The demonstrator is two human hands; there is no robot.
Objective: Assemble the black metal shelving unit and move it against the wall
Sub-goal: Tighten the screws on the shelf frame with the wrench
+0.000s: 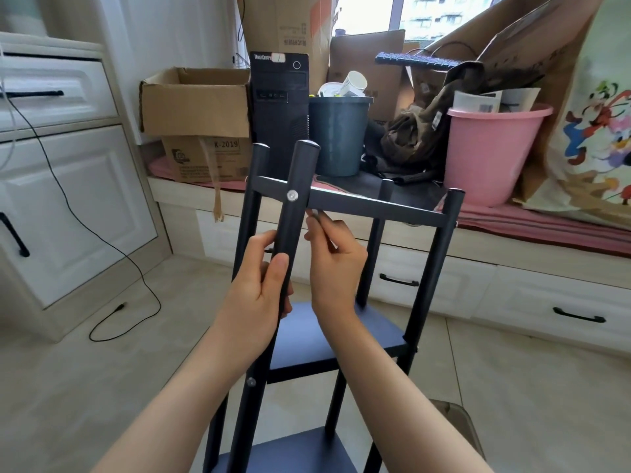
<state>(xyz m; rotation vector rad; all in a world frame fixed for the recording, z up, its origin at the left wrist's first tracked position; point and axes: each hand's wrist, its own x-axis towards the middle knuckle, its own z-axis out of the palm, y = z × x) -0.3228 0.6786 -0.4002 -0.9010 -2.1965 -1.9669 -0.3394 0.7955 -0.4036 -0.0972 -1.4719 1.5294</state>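
**Top shelf bolt under the wrench**

While the left hand wraps around the nearest upright post of the black shelving unit, thumb laid along the tube, the right hand pinches a small silvery tool, seemingly a hex key, with its tip just under the top crossbar. The two hands sit close together, either side of that post, each clamped on its own thing.

The unit stands on the tiled floor directly in front of the person, its posts running nearly vertical and leaning slightly away in this wide view. Two blue-grey shelf boards are already seated lower down; the top level shows only its frame bar. A silver bolt head sits on the front of the held post, where the crossbar meets it, above and just left of the tool tip.

The coming move likely turns on that small offset: the bolt faces toward the person, so the key must come round to the post's front and enter along an axis square to the tube. The right hand is nearer and holds the tool; the left probably only steadies the post.

Behind stand a pink bucket, a dark bin and cardboard boxes.
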